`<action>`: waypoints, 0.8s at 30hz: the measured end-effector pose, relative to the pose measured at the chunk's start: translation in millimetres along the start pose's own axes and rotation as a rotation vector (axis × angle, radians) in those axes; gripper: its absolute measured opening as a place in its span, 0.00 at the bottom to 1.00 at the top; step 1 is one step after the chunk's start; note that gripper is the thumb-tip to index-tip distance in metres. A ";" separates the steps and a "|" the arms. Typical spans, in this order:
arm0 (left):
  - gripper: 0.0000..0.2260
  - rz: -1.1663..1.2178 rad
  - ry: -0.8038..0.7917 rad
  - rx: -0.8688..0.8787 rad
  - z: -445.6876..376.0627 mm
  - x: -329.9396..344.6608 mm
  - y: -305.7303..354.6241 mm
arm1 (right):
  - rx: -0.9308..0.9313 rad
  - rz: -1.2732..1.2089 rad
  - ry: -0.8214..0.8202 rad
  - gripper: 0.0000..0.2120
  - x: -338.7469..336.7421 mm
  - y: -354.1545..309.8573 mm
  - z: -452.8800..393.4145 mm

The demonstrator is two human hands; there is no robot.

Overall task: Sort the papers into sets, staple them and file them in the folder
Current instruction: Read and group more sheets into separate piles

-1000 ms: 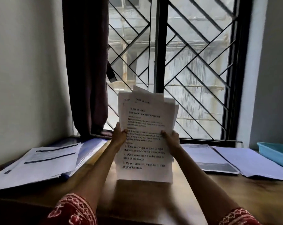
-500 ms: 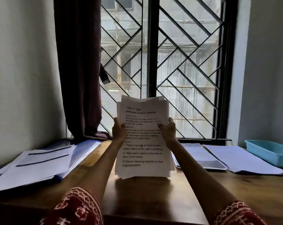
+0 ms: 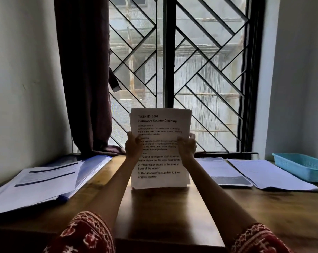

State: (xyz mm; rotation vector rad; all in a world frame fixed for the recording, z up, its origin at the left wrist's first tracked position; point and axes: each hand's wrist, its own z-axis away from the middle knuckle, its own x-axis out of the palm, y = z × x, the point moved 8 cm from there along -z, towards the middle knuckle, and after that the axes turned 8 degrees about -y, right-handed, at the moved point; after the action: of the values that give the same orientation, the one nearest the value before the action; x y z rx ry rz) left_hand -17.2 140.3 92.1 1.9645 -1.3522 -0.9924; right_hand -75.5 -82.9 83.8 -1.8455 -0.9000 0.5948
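Your left hand (image 3: 134,146) and right hand (image 3: 186,147) pinch the upright paper stack (image 3: 159,167) between fingers; edges squared, stapling and filing outstanding.

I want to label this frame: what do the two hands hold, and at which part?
Both hold one stack of papers upright: left hand at its left edge, right hand at its right edge, about mid-height.

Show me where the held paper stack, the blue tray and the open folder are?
paper stack (image 3: 160,161): head view, front sheet's lower text.
blue tray (image 3: 298,170): head view, near wall.
open folder (image 3: 92,168): head view, bare blue inner flap.
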 end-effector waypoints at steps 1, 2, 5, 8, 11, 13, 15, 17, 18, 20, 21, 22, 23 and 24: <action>0.12 -0.019 0.009 -0.007 -0.6 -0.8 1.7 | -0.009 0.027 0.004 0.14 0.2 -0.6 -0.4; 0.12 -0.026 0.025 -0.010 -2.5 -2.5 5.4 | -0.031 0.051 0.014 0.13 -0.1 -4.5 -1.8; 0.12 0.002 0.067 0.016 -13.7 -10.3 24.0 | -0.133 0.074 0.048 0.12 -1.1 -27.9 -7.4; 0.10 0.054 0.080 0.059 -19.4 -12.4 40.7 | -0.205 0.081 0.071 0.10 0.3 -47.4 -9.5; 0.13 0.041 0.083 0.043 -11.4 -5.4 38.1 | -0.193 0.103 0.045 0.12 8.1 -43.1 -1.6; 0.14 0.012 0.096 -0.003 0.3 3.4 19.4 | -0.134 0.126 0.020 0.14 12.5 -21.8 6.3; 0.16 0.004 0.089 -0.040 12.9 13.6 -3.4 | -0.083 0.139 0.002 0.12 13.7 2.4 15.2; 0.16 0.002 0.068 -0.078 25.7 22.5 -20.9 | -0.052 0.162 -0.026 0.11 14.7 18.8 22.7; 0.17 0.006 0.061 -0.092 29.9 25.7 -26.9 | -0.041 0.169 -0.039 0.11 15.8 24.0 24.2; 0.16 0.022 0.055 -0.099 33.3 27.9 -29.6 | -0.030 0.174 -0.040 0.11 16.3 25.6 24.2; 0.16 0.035 0.059 -0.088 31.7 27.0 -26.9 | -0.036 0.175 -0.027 0.11 15.6 21.4 23.3; 0.15 0.050 0.067 -0.071 28.9 25.8 -22.0 | -0.049 0.176 -0.010 0.11 14.9 16.1 21.8; 0.16 0.064 0.077 -0.050 25.5 24.2 -14.5 | -0.074 0.180 0.006 0.11 14.9 9.1 19.9; 0.19 0.077 0.088 -0.027 21.1 23.8 -8.5 | -0.103 0.180 0.017 0.11 14.5 1.3 18.2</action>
State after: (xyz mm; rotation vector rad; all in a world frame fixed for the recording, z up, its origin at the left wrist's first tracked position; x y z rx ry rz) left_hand -24.7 120.3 67.1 1.8992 -1.3479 -0.8740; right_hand -79.4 -61.8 74.9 -2.0359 -0.7708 0.6522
